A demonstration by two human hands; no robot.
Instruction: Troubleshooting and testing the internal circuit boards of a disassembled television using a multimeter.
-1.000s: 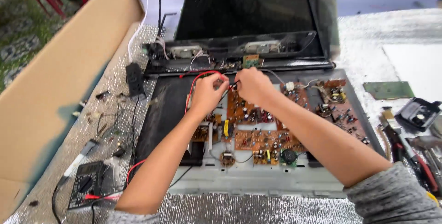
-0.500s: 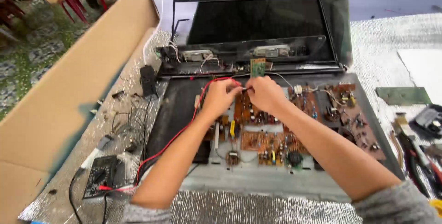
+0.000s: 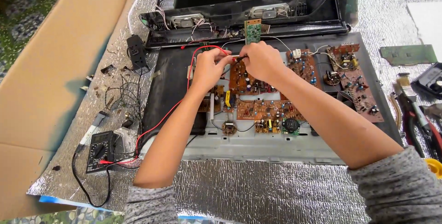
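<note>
An opened flat screen chassis lies on its back with brown circuit boards inside. My left hand pinches the red test probe, whose red lead runs down to a black multimeter at the lower left. My right hand is closed on the black probe, tip close to the red one, just above the upper edge of the middle board. A small green board stands upright right behind my hands.
A large cardboard sheet lines the left side. Loose wires and small parts lie beside the chassis. Pliers and a brush sit at the right, with a green board and foil matting under everything.
The view has moved closer and shifted; both hands stay together at the top of the middle board with the probes, barely changed in position.
</note>
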